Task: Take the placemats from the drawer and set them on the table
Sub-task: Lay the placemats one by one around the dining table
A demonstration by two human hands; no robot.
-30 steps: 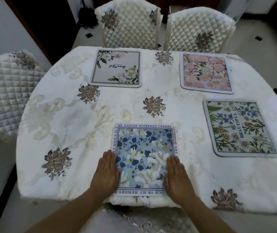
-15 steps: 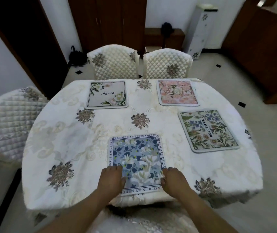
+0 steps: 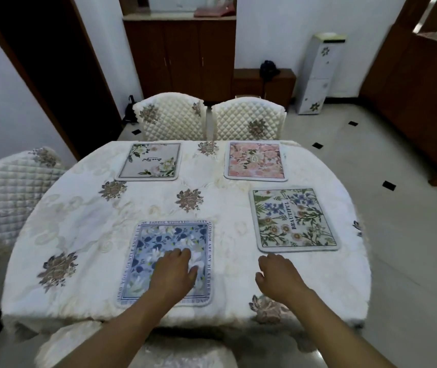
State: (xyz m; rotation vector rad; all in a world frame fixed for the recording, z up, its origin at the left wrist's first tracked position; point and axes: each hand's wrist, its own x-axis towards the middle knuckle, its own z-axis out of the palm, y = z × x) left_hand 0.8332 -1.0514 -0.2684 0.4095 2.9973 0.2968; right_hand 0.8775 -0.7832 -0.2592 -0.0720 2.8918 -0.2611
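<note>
Now | left hand point(image 3: 173, 272) flat, open on blue placemat point(image 3: 166, 261), long axis running away | right hand point(image 3: 278, 277) loosely curled, empty

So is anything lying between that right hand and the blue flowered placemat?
Nothing visible. The right hand hovers over bare tablecloth, beside the blue placemat, with only cloth between them. The left hand already lies on that mat. The green placemat sits farther off, not between.

Table point(image 3: 84, 235), cream floral tablecloth point(image 3: 158, 197): blue placemat point(image 3: 158, 240) under left hand point(image 3: 172, 272); green placemat point(image 3: 295, 219) beyond right hand point(image 3: 278, 277); pink placemat point(image 3: 255, 160) and white placemat point(image 3: 149, 162) farthest from both.
</note>
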